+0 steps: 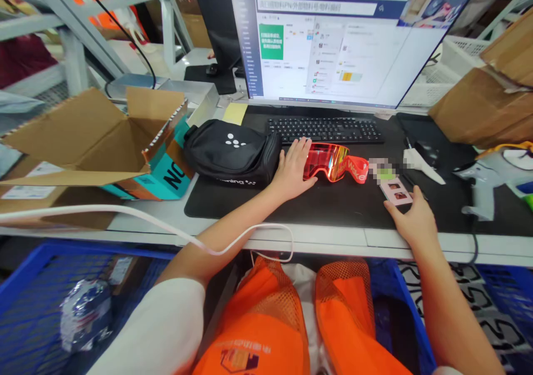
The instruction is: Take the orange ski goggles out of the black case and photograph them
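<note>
My left hand [292, 171] lies across the left end of a pair of red ski goggles [327, 161] on the black desk mat. Its fingers reach the top edge and its thumb the lower edge. An orange-red strap [353, 170] with lettering trails to the right. Touching my left wrist area is a black zippered case [233, 153] with white dots. My right hand [416, 217] pinches the lower end of a phone [396, 193] by its sides, its screen showing small pictures; part of it is blurred.
An opened cardboard box [162, 170] stands on the left. Behind my hands are a keyboard [327, 130] and a lit monitor [333, 59]. A scanner gun [485, 183] and brown cartons [478, 103] are at right. A white cable [166, 228] crosses my left forearm. Blue crates [25, 303] sit below the desk.
</note>
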Tool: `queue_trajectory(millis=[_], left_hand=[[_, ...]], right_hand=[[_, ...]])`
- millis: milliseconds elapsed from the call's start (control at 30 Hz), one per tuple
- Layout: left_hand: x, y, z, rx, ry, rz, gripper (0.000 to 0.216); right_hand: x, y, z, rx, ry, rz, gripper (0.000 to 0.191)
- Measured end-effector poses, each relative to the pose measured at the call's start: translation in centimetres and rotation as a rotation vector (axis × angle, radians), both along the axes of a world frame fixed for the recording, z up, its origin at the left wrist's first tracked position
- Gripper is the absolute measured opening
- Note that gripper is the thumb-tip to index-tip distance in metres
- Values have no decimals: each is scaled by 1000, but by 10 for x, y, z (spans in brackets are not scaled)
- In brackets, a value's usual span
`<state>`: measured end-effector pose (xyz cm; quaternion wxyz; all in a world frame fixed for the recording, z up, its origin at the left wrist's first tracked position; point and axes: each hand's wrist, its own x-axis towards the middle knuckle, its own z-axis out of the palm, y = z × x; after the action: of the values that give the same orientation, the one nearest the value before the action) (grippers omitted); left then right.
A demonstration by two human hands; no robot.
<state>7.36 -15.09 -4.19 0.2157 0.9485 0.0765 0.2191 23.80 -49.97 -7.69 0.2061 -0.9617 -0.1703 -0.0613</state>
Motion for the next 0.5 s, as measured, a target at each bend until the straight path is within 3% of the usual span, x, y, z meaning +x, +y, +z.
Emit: queue_trajectory(millis=[200,367,500], left_hand=[[3,3,-9,24,-19,20,112],[9,8,-13,39,-283,-67,113],[4,9,-5,-49,-394,-85,125]], right_hand=[[-1,0,-2,31,-13,-6,111],[-1,0,-3,31,-16,-8,112],[0,-1,-3,31,-12,3,112]])
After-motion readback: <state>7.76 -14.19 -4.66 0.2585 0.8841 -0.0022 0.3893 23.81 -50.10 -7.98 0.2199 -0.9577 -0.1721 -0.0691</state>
